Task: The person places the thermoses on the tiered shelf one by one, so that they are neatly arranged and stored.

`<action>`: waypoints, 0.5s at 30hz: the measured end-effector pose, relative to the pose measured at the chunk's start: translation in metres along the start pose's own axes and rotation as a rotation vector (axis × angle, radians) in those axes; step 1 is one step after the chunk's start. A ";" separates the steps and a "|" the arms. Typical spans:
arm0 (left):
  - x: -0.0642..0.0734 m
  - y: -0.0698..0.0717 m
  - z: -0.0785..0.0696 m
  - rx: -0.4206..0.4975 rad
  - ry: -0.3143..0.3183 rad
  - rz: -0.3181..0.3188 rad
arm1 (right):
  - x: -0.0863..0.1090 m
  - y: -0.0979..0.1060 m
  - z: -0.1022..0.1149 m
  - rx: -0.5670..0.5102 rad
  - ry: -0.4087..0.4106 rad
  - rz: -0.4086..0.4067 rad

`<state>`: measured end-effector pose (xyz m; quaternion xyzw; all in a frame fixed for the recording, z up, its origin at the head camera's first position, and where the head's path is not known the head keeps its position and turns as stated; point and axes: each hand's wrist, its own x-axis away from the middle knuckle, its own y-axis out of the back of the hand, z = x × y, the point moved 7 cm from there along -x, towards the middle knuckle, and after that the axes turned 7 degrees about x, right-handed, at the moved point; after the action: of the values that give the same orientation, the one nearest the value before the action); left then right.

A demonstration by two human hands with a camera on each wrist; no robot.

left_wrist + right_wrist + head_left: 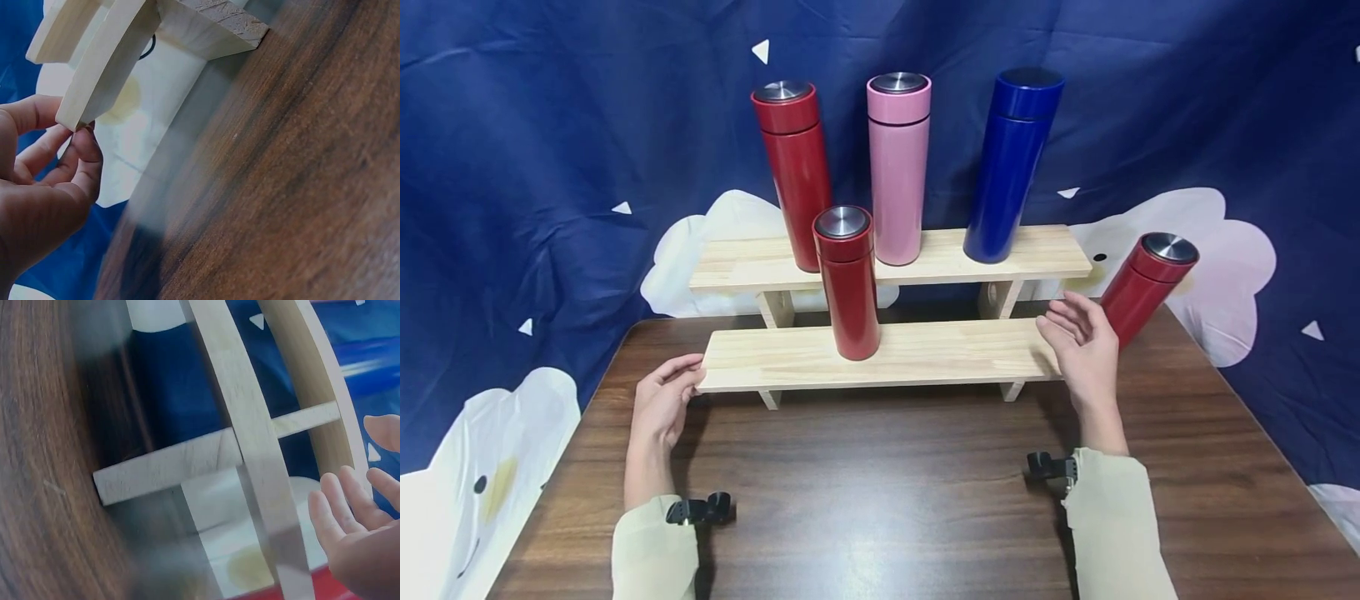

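Note:
A two-tier wooden shelf [951,354] stands on the table. My left hand [660,402] pinches the left end of its lower board, fingertips at the corner in the left wrist view. Just off the board's right end is my right hand [1086,354], fingers loosely bent and holding nothing. A red thermos bottle [848,292] stands upright on the lower board. Along the upper board stand another red bottle [797,179], a pink bottle [898,183] and a blue bottle [1013,171]. Beside my right hand, a further red bottle [1142,287] has its lower part partly hidden by that hand.
The dark wooden table [880,492] extends in front of the shelf. A blue curtain [587,125] with white cloud shapes hangs behind it. Two legs [770,398] support the lower board. A black wrist camera [700,509] sits on my left sleeve, another [1051,467] on the right.

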<state>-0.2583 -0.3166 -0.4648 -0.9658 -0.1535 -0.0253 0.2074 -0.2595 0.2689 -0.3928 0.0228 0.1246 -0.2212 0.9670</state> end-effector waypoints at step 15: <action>0.002 -0.001 -0.001 0.034 -0.022 0.030 | 0.002 0.041 -0.015 -0.138 -0.073 -0.149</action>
<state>-0.2570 -0.3157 -0.4629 -0.9645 -0.1418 -0.0090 0.2226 -0.2435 0.3067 -0.4085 -0.0615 0.1056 -0.2842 0.9509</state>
